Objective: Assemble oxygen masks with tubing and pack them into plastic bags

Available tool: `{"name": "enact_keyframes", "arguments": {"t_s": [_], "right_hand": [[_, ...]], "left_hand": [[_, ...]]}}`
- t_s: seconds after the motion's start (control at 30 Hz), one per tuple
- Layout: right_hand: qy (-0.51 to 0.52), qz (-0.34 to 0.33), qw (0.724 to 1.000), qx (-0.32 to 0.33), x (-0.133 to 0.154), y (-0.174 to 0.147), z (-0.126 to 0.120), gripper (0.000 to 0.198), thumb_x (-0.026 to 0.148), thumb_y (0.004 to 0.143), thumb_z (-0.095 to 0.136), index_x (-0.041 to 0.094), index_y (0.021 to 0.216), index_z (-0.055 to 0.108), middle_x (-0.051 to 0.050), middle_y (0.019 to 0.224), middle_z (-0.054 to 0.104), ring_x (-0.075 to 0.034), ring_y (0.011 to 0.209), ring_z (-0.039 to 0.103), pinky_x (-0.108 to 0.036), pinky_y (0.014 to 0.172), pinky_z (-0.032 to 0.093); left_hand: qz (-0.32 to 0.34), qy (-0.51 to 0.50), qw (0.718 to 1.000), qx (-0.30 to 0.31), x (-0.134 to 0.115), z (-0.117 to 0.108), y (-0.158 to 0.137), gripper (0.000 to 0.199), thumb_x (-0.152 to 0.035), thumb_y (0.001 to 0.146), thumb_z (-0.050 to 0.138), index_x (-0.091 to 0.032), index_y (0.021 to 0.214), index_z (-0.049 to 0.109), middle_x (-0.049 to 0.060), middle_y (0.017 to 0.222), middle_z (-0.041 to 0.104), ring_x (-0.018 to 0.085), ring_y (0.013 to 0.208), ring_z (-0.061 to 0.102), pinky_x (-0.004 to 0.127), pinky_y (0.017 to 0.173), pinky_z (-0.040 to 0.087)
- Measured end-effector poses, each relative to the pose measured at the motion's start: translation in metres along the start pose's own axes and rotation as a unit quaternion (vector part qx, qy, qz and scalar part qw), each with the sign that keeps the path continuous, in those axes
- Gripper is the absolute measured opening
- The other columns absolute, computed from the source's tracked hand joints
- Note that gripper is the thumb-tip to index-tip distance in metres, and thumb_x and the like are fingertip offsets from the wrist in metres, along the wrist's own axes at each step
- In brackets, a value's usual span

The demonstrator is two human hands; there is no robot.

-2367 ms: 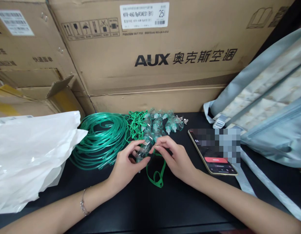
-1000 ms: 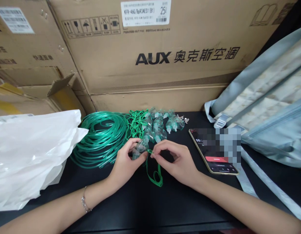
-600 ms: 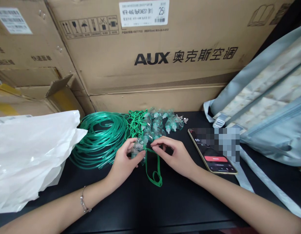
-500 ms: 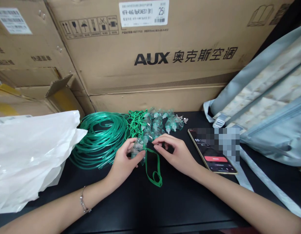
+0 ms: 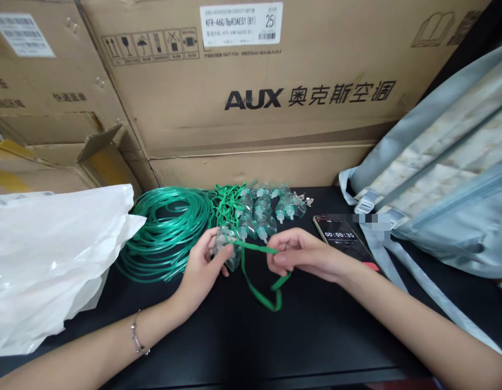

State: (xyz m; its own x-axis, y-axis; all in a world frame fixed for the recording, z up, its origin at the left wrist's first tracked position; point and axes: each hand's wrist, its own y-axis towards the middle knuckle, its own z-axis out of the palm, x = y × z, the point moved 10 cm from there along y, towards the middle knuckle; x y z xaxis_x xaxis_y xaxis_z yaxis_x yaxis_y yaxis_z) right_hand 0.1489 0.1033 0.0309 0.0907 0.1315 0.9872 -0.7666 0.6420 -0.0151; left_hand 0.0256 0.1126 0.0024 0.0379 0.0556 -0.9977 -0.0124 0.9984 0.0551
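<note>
My left hand (image 5: 208,257) is closed around a clear, green-tinted oxygen mask (image 5: 231,254), its thumb lying across the near side. A green elastic strap (image 5: 255,246) runs from the mask to the right. My right hand (image 5: 294,252) pinches that strap between thumb and fingers, and a loop of it hangs below over the black tabletop. Just beyond my hands lie several more clear masks (image 5: 262,208) in rows. To their left is a tangled heap of green straps (image 5: 227,200). The far end of the mask in my left hand is partly hidden by my fingers.
Coiled green tubing (image 5: 165,227) lies left of the straps, beside a white plastic bag (image 5: 51,260). Small metal clips (image 5: 309,202) sit behind the masks. A phone (image 5: 348,241) showing a timer and a light-blue backpack (image 5: 450,179) are at right. Cardboard boxes (image 5: 251,124) stand behind.
My right hand has taken hold of the green strap and drawn it rightward, so the strap is stretched out from the mask. My left hand keeps the mask, moved slightly left.
</note>
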Motion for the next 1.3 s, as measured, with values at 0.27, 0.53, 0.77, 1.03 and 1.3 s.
{"name": "enact_keyframes", "arguments": {"t_s": [0.27,0.53,0.77,1.03,1.3], "right_hand": [[0.042,-0.22,0.966,-0.128,0.069,-0.026,-0.043,0.015,0.033,0.075,0.064,0.018,0.076,0.066,0.008,0.044,0.033,-0.006,0.043,0.033,-0.023,0.05,0.029],[-0.078,-0.236,0.958,-0.144,0.075,-0.033,-0.072,0.022,0.037,0.078,0.06,0.019,0.069,0.067,0.005,0.044,0.045,-0.007,0.045,0.042,-0.023,0.05,0.034],[-0.213,0.036,0.958,0.186,0.009,-0.023,0.02,0.02,0.027,0.078,0.059,0.009,0.079,0.069,-0.005,0.074,0.06,-0.009,0.06,0.057,-0.02,0.053,0.045],[-0.511,-0.072,0.852,-0.086,0.026,0.002,-0.005,0.026,0.031,0.085,0.049,0.013,0.073,0.065,-0.001,0.066,0.056,-0.01,0.062,0.051,-0.022,0.06,0.041],[-0.735,-0.033,0.642,-0.216,0.012,0.015,-0.009,0.011,0.023,0.08,0.057,0.015,0.088,0.056,-0.004,0.081,0.06,-0.015,0.067,0.057,-0.024,0.053,0.037]], "left_hand": [[-0.015,-0.073,0.997,0.0,0.003,-0.005,0.003,0.024,-0.033,0.073,0.06,-0.017,0.09,0.053,0.001,0.082,0.061,0.012,0.064,0.054,0.02,0.044,0.045],[-0.008,-0.112,0.994,-0.013,0.002,-0.007,0.003,0.019,-0.031,0.075,0.057,-0.017,0.087,0.054,0.001,0.088,0.062,0.011,0.062,0.055,0.021,0.044,0.045],[0.0,-0.124,0.992,-0.006,-0.001,-0.006,0.003,0.016,-0.03,0.077,0.055,-0.017,0.087,0.054,0.001,0.083,0.061,0.01,0.058,0.052,0.021,0.044,0.044],[0.001,-0.123,0.992,0.007,0.0,-0.002,0.004,0.016,-0.028,0.078,0.054,-0.017,0.089,0.056,0.001,0.087,0.059,0.01,0.06,0.05,0.021,0.046,0.044],[-0.018,-0.158,0.986,0.058,0.002,0.01,0.002,0.02,-0.025,0.077,0.055,-0.018,0.095,0.057,0.0,0.076,0.054,0.011,0.064,0.049,0.021,0.052,0.043]]}}
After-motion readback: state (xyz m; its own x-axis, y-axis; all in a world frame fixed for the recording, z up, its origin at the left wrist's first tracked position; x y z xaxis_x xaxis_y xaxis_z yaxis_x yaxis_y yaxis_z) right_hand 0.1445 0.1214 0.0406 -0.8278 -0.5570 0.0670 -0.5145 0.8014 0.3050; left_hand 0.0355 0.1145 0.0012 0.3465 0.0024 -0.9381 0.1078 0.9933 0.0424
